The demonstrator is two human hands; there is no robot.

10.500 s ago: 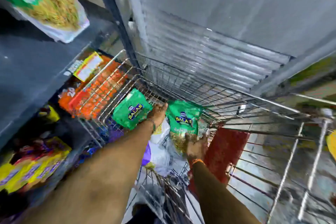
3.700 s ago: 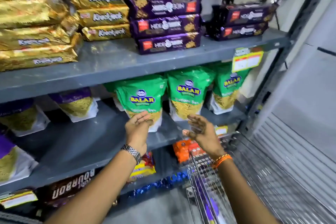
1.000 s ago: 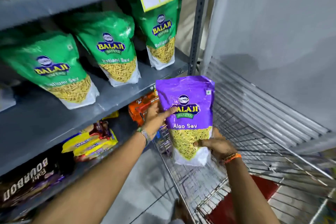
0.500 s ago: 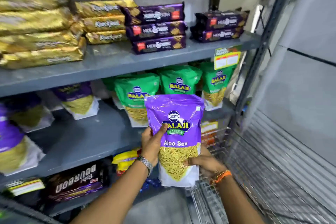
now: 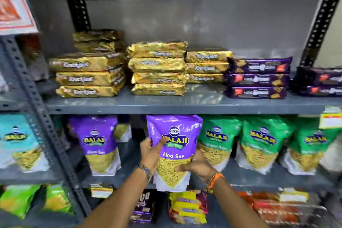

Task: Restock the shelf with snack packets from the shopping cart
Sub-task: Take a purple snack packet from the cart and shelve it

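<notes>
I hold a purple Aloo Sev packet upright in front of the middle shelf. My left hand grips its left edge, thumb across the logo. My right hand grips its lower right side. The packet sits in the gap between another purple packet on the left and several green packets on the right. Its bottom edge hangs at the shelf's front lip. The shopping cart is out of view.
Gold biscuit packs and dark purple biscuit packs are stacked on the upper shelf. A light blue packet stands in the left bay behind the slotted upright. Yellow and red packs fill the lower shelf.
I have lifted the purple packet from beside the cart up and left to the middle shelf, into the gap left of the green packets. Both hands keep their grip.
</notes>
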